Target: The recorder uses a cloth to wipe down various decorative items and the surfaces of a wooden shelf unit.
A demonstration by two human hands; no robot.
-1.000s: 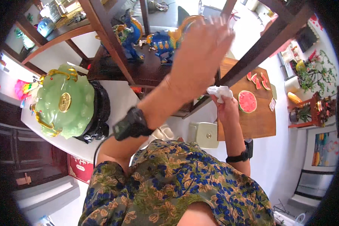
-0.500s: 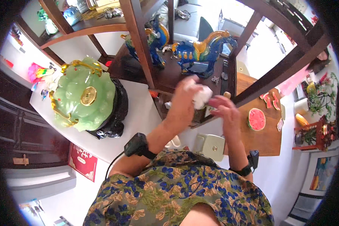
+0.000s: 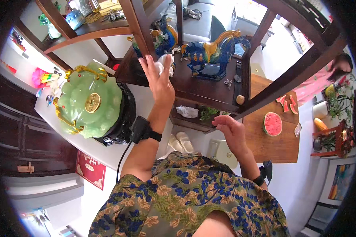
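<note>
My left hand (image 3: 161,83) is raised against the dark wooden post (image 3: 140,33) of the display shelf. It holds a crumpled white cloth (image 3: 165,63) between thumb and fingers, beside the post; part of the cloth is hidden by the hand. My right hand (image 3: 232,132) hovers below the shelf's front edge, its fingers loosely bent and nothing in it. On the dark shelf board (image 3: 186,85) stands a blue and amber glazed horse figurine (image 3: 211,53). A second horse figurine (image 3: 164,37) is partly behind the post.
A large green jade-like ornament (image 3: 95,100) with gold trim stands on a white counter at left. A wristwatch (image 3: 238,73) and a small round object (image 3: 240,99) lie on the shelf. At right, a cut watermelon (image 3: 273,123) sits on a wooden table (image 3: 261,148). A person in pink (image 3: 312,87) is beyond.
My left hand has moved left with the white cloth, from in front of the shelf's edge to the post. My right hand has come away from the cloth and lowered slightly.
</note>
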